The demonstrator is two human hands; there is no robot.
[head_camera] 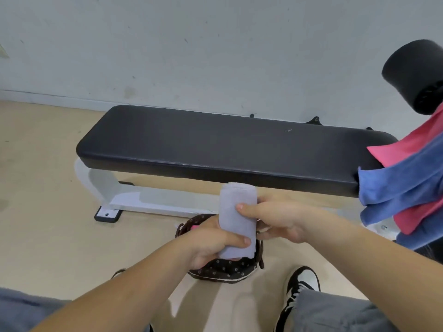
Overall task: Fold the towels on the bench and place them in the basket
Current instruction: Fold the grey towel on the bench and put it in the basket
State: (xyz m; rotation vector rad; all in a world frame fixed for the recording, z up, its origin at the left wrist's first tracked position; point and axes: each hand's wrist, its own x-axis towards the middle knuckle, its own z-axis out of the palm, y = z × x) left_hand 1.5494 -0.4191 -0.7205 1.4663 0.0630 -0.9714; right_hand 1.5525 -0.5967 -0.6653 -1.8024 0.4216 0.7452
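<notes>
Both hands on the grey towel, folded into a narrow upright bundle w/ soft terry nap, top edge rounded, bottom edge ragged. L hand grips the lower end, thumb across the front. R hand pinches it higher up, thumb on the front, fingers behind. Basket sits directly under the hands: dark woven rim, brown liner w/ small flower print, mostly hidden by the L hand and the towel. A pink bit shows inside at the rim just left of the L wrist. Can't tell if the towel's bottom touches the basket. Bench runs just beyond the hands: black padded vinyl, rounded corners, seam along the near edge, white metal frame below. Most of the pad top is bare. Right of the R hand, the pink towel and blue towel overlap and drape off the bench end. Black foam roller pad is above them. Left of the L hand is beige floor. Black/white shoe is below the R forearm, near the basket.
</notes>
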